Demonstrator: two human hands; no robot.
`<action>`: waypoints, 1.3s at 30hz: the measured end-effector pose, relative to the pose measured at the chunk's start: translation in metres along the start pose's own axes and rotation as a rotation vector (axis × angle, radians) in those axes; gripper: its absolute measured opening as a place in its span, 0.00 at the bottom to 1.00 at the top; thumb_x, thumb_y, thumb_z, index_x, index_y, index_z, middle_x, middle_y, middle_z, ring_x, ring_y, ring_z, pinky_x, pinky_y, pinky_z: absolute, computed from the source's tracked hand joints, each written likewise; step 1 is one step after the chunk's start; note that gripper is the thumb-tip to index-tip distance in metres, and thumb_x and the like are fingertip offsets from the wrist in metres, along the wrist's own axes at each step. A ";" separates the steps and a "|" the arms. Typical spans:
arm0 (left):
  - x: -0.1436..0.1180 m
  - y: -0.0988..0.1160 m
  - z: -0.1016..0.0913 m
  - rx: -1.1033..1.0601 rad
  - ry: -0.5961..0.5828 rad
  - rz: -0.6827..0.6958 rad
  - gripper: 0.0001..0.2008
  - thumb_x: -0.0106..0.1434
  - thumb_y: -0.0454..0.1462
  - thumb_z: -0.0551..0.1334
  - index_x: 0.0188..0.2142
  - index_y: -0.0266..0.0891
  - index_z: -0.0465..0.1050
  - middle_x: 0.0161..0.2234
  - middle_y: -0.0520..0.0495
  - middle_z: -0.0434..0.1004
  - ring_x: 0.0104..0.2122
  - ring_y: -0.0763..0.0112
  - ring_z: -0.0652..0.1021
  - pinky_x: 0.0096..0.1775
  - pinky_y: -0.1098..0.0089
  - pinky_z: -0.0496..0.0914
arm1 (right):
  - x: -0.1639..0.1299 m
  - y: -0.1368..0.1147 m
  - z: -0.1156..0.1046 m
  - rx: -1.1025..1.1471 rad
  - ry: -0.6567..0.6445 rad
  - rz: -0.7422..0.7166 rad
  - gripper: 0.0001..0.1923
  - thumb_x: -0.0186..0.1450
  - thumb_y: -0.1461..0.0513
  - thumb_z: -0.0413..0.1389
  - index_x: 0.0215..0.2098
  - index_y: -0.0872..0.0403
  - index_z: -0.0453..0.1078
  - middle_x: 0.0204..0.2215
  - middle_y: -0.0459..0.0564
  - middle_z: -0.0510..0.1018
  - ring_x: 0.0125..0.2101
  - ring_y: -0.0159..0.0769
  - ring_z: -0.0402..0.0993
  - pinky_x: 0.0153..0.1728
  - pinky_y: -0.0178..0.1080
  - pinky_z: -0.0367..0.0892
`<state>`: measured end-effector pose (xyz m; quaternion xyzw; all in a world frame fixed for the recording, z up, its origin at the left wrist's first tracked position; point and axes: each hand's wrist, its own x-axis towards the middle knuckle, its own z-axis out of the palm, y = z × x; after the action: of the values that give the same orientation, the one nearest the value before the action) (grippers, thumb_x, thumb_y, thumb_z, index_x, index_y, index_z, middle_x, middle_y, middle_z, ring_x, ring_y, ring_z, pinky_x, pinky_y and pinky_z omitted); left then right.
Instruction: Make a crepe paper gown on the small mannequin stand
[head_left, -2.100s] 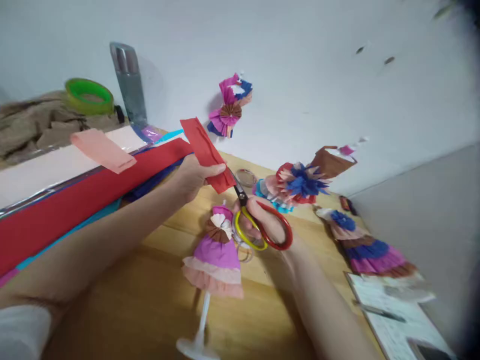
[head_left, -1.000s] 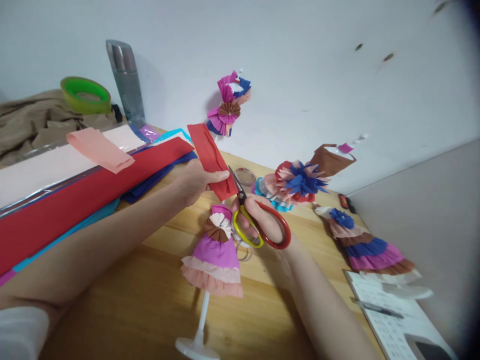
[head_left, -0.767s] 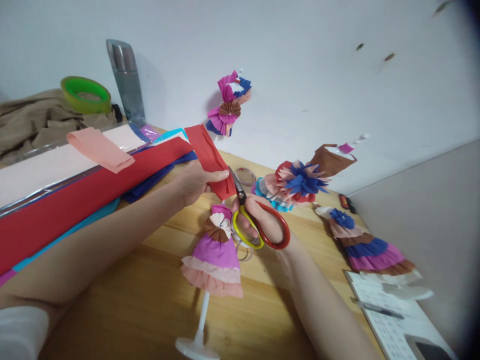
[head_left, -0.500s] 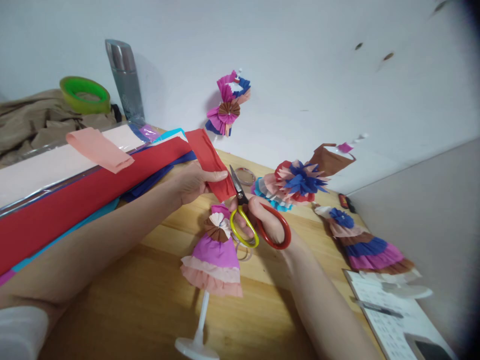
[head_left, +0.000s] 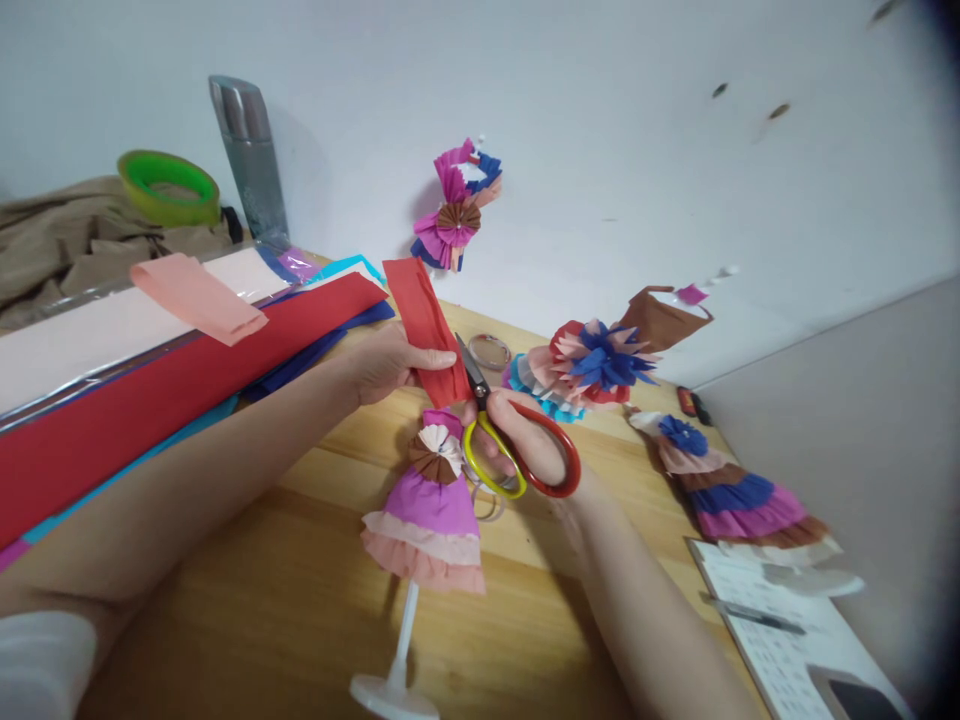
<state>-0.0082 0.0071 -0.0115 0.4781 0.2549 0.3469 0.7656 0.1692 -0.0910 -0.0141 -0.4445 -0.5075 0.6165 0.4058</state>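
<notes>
Red crepe strip (head_left: 424,325) pinched at its lower end between thumb and fingers of left hand (head_left: 386,362), held over the table's (head_left: 300,590) far middle, long axis rising up and away toward the wall. Scissors (head_left: 502,435) gripped in right hand (head_left: 525,445), fingers through both loops, blades parted just right of the strip's lower edge, touching or nearly so. Paper-dress doll (head_left: 427,510) standing directly below.

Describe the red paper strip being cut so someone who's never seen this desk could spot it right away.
On the wooden table, find the person's two hands above a small paper dress on a white stand. The left hand pinches a narrow red crepe strip that rises upright beside the scissors. Unlike the wide red sheet lying flat, it is held in the air.
</notes>
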 end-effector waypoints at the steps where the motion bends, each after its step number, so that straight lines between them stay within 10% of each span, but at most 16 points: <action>1: 0.000 0.000 0.000 0.004 -0.004 -0.005 0.17 0.44 0.37 0.75 0.34 0.33 0.78 0.34 0.40 0.82 0.35 0.60 0.80 0.40 0.61 0.74 | 0.000 0.000 0.000 -0.008 0.004 -0.004 0.25 0.60 0.41 0.56 0.31 0.55 0.68 0.12 0.36 0.61 0.09 0.23 0.51 0.10 0.30 0.50; 12: 0.000 0.006 -0.002 -0.035 0.030 -0.014 0.23 0.45 0.52 0.73 0.33 0.37 0.77 0.33 0.41 0.81 0.33 0.61 0.80 0.36 0.63 0.73 | 0.002 0.004 0.001 -0.079 0.048 -0.019 0.26 0.59 0.41 0.57 0.28 0.55 0.66 0.12 0.36 0.61 0.08 0.21 0.51 0.09 0.28 0.47; 20: 0.001 0.006 0.000 -0.087 0.147 -0.020 0.11 0.48 0.36 0.72 0.30 0.34 0.74 0.29 0.45 0.80 0.30 0.65 0.79 0.38 0.63 0.73 | 0.001 -0.002 0.004 -0.160 0.088 0.002 0.27 0.56 0.39 0.59 0.25 0.54 0.63 0.12 0.36 0.62 0.08 0.21 0.51 0.09 0.27 0.45; 39: 0.003 0.006 -0.005 -0.020 0.016 0.046 0.19 0.45 0.42 0.75 0.33 0.32 0.78 0.33 0.41 0.81 0.32 0.64 0.80 0.38 0.62 0.75 | 0.000 0.000 -0.003 -0.005 -0.076 -0.051 0.24 0.61 0.42 0.56 0.30 0.54 0.68 0.13 0.40 0.63 0.12 0.26 0.55 0.14 0.32 0.53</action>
<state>-0.0113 0.0138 -0.0087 0.4732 0.2463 0.3707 0.7603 0.1722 -0.0898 -0.0146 -0.4088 -0.5353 0.6211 0.4008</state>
